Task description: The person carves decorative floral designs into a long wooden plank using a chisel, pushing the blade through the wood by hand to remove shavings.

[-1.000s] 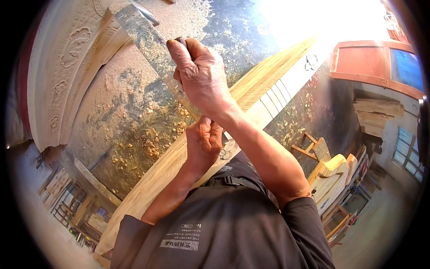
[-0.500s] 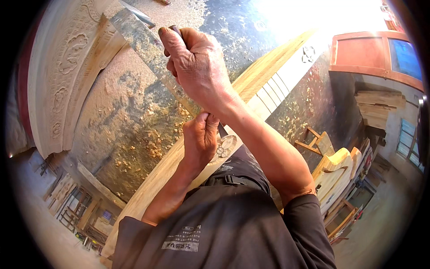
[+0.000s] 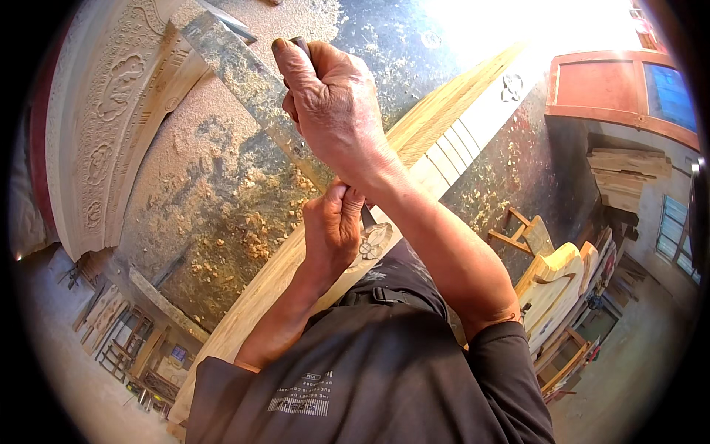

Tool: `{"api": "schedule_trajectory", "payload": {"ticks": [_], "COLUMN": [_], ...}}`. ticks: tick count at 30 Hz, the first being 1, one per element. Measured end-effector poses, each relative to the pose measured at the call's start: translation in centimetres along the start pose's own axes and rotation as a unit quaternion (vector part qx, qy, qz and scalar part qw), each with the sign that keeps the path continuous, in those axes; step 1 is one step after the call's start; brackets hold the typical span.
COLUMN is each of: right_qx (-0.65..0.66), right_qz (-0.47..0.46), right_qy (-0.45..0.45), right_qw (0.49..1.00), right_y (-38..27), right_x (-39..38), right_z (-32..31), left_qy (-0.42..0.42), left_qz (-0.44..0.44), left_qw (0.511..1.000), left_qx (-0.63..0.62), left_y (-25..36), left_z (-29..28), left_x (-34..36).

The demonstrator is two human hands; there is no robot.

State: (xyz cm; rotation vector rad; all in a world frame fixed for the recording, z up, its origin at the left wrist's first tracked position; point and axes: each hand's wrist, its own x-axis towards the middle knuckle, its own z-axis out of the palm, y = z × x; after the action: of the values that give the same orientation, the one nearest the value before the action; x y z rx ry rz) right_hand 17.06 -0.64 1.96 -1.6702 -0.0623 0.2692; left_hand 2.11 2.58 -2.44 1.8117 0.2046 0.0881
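The right hand [image 3: 336,111], raised toward twelve o'clock, is clenched in a fist around a dark-handled striking tool [image 3: 302,46], of which only the top end shows above the knuckles. Below it, near the centre, the left hand [image 3: 334,229] is closed tight around a slim dark metal chisel [image 3: 367,217], its shaft mostly hidden by the fingers. The chisel meets a small carved flower motif [image 3: 372,243] on a long pale wooden plank [image 3: 436,133], which runs diagonally from seven o'clock up to one o'clock.

The step in hand looks like carving that flower: the chisel is set and the mallet hand is lifted for a blow. The next move calls for a measured strike straight down the chisel's end, with the left hand keeping the edge seated in the cut.

The concrete floor [image 3: 222,185] around the plank is dusty and strewn with yellow wood chips [image 3: 251,237]. At ten o'clock stands a curved, relief-carved wooden panel [image 3: 111,111]; a second flower motif [image 3: 512,86] sits further up the plank. At four o'clock are pale unfinished wooden chair parts [image 3: 551,277], and a red-framed door [image 3: 614,89] stands at two o'clock.
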Motion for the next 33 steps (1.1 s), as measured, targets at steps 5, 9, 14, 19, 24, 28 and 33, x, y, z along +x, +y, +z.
{"api": "schedule_trajectory", "payload": {"ticks": [5,9,14,19,24,28,33], "right_qx": [0.008,-0.002,-0.025,-0.036,-0.059,-0.047,-0.023], "right_qz": [-0.005,-0.001,-0.009,-0.014,-0.018,-0.008,0.004], "right_qy": [0.006,-0.001,0.018,0.037,0.038,0.031,-0.05], "right_qw": [1.0,1.0,1.0,0.999,0.997,0.998,0.998], "right_y": [-0.3,-0.7,-0.3,-0.2,0.7,0.7,-0.2], "right_x": [-0.3,-0.1,0.1,-0.2,-0.1,-0.5,-0.4], "right_z": [0.0,-0.1,-0.1,-0.1,0.5,0.7,1.2], "left_qy": [0.006,-0.001,-0.002,0.019,-0.006,0.009,0.014], "left_qz": [0.014,-0.017,0.001,0.021,-0.004,-0.003,-0.069], "left_qw": [1.0,1.0,1.0,0.999,0.998,0.998,0.996], "left_qx": [0.016,-0.001,0.016,0.028,0.063,0.064,-0.051], "left_y": [-0.1,0.2,-0.4,-0.7,-0.7,-0.2,0.4], "left_z": [0.1,0.0,0.0,0.5,0.2,0.3,-0.1], "left_x": [0.0,0.0,-0.1,0.0,-0.3,-0.1,-0.4]}}
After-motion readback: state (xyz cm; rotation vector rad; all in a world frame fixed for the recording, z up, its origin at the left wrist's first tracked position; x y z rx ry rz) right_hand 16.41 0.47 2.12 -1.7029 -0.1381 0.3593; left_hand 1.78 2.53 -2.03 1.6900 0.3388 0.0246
